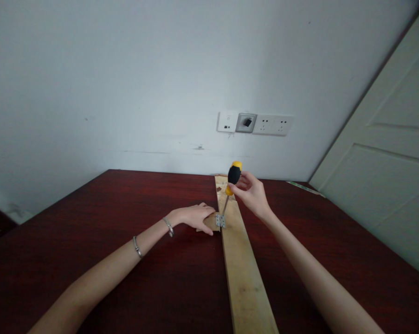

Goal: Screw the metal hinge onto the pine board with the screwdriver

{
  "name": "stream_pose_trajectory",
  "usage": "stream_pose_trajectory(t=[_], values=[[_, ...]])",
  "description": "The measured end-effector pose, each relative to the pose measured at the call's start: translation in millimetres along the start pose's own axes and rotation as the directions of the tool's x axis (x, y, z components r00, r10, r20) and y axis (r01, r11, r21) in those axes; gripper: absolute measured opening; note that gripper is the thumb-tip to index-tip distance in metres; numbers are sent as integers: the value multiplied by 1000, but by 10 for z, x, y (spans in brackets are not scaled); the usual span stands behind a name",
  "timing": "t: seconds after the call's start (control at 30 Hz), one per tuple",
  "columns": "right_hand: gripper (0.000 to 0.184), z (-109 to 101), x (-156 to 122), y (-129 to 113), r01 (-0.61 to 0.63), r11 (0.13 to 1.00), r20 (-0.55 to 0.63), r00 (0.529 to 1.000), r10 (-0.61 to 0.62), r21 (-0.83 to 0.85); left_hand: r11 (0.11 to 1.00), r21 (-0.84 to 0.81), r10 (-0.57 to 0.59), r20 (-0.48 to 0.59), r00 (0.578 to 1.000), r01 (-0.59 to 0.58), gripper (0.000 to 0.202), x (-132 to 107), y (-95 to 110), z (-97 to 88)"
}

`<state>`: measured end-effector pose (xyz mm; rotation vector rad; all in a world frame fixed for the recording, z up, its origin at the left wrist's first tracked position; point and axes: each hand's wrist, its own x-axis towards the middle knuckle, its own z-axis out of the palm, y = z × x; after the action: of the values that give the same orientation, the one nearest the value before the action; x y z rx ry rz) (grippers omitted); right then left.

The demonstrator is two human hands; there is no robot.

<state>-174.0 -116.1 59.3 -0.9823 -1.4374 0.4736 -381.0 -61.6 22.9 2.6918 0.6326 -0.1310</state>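
My right hand (pixel 251 191) grips a screwdriver (pixel 234 174) with a yellow and black handle, tilted with its shaft pointing down. The tip meets the right leaf of a small metal hinge (pixel 222 221); whether it sits in a screw is too small to tell. That leaf lies on a long pale wooden board (pixel 244 269), and the other leaf lies on a small wooden piece (pixel 212 222) at the board's left edge. Around this small piece my left hand (pixel 197 217) is closed, thumb on the near side and fingers on the far side.
The dark red tabletop (pixel 153 195) carries the board, which runs from the near edge to the wall. Wall sockets (pixel 270 124) and a plugged-in black adapter (pixel 247 122) are above the table. A thin printed strip (pixel 305 187) lies at the back right, near a white door (pixel 386 130).
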Motion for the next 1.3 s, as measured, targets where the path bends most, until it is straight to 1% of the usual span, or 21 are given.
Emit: stream_pose_trajectory(t=[0.27, 0.5, 0.63, 0.7, 0.83, 0.93, 1.0, 1.13, 1.3], values=[[40, 15, -12, -20, -7, 1000, 1, 1000, 7, -9, 1000, -1, -29, 4, 1000, 29, 69, -11, 26, -15], [40, 18, -13, -36, -17, 1000, 22, 1000, 18, -24, 1000, -5, -16, -9, 1000, 16, 69, -6, -7, 4], [35, 15, -12, -33, 12, 995, 26, 1000, -9, -96, 1000, 0, -11, -8, 1000, 11, 71, -6, -11, 4], [42, 9, -13, -38, 27, 989, 30, 999, -23, -143, 1000, -1, -17, -3, 1000, 17, 72, -8, -7, 0], [72, 2, -29, -76, 90, 978, 83, 994, -76, -188, 1000, -6, -7, 1, 1000, 7, 72, -7, -4, -5], [79, 11, -42, -115, 130, 972, 125, 986, -107, -196, 1000, -4, 4, -2, 1000, -4, 72, -3, -16, 4], [79, 25, -44, -135, 151, 965, 118, 985, -127, -217, 1000, 1, -3, -8, 1000, 3, 73, 0, -25, 14], [70, 60, -37, -160, 209, 935, 78, 978, -195, -285, 1000, 9, -22, -14, 1000, 22, 73, 1, -29, 18], [60, 88, -22, -197, 229, 927, 7, 971, -238, -296, 1000, -8, -14, 1, 1000, 14, 72, -9, -10, -9]])
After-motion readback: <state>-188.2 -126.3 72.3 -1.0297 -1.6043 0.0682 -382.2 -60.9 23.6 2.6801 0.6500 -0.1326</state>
